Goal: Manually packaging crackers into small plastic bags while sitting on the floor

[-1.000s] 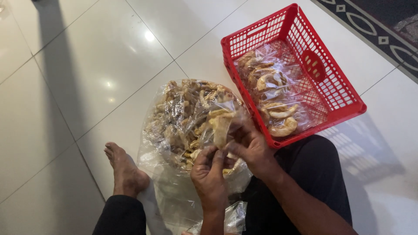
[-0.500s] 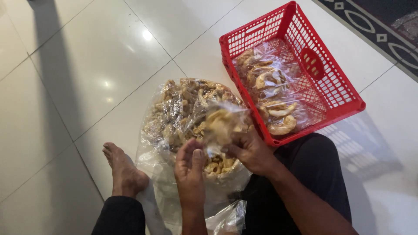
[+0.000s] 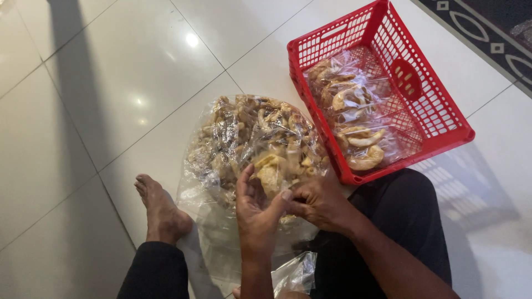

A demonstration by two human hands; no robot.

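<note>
Fingers of the left hand (image 3: 256,213) curl upward around a small clump of pale crackers (image 3: 270,173), the thumb and fingertips pinching it from the left; the right hand (image 3: 320,202) meets it from the other side, its fingers closed on the same clump and the thin plastic about it, so both hands grip the one bundle between them. The bundle sits at the near edge of a large clear plastic bag (image 3: 244,138) heaped with brown and yellowish crackers, which lies on the white tiled floor (image 3: 111,83) just in front of the person's lap; the bag's loose plastic trails down toward the lower edge of the view, between the legs. A bare foot (image 3: 160,213) rests on the floor just left of the bag, touching its plastic; dark trousers (image 3: 404,216) cover the knee on the right. A red plastic basket (image 3: 438,111) stands on the floor to the right of the big bag, its near corner against the knee; inside it lie filled clear packets of crackers (image 3: 354,122), stacked along its left side. A dark patterned rug (image 3: 487,33) crosses the floor's far right corner.
</note>
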